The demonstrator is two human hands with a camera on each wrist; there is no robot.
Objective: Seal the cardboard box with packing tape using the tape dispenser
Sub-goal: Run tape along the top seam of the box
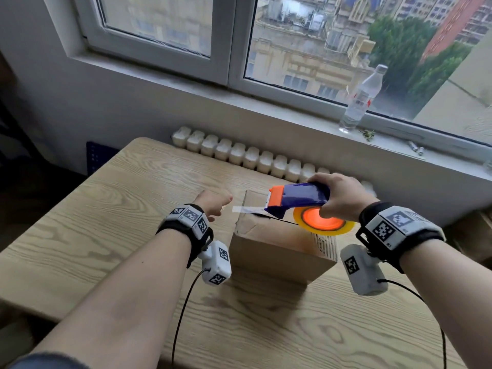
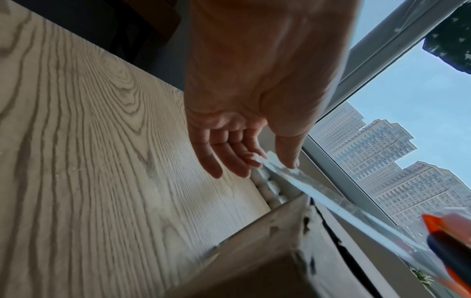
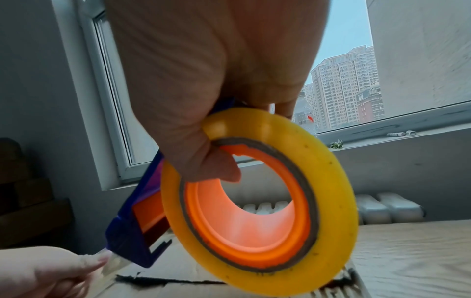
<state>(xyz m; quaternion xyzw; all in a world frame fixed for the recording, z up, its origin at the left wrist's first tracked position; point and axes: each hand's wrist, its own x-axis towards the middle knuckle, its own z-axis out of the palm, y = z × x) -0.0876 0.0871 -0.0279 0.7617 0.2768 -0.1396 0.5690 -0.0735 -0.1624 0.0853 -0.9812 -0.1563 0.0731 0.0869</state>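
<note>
A brown cardboard box (image 1: 277, 249) stands on the wooden table (image 1: 111, 209), its top flaps closed along a dark seam (image 3: 163, 280). My right hand (image 1: 343, 198) grips a blue and orange tape dispenser (image 1: 298, 197) just above the box top; its yellow tape roll (image 3: 270, 201) has an orange core. My left hand (image 1: 213, 202), left of the box, pinches the free end of a clear tape strip (image 2: 331, 203) between thumb and forefinger. The strip runs from the dispenser's mouth across the box's left edge.
A white radiator (image 1: 239, 153) runs behind the table under the windowsill. On the sill stand a clear plastic bottle (image 1: 362, 99) and small bits of clutter (image 1: 415, 147). Bare table lies left of the box and in front of it. Cables hang from both wrist cameras.
</note>
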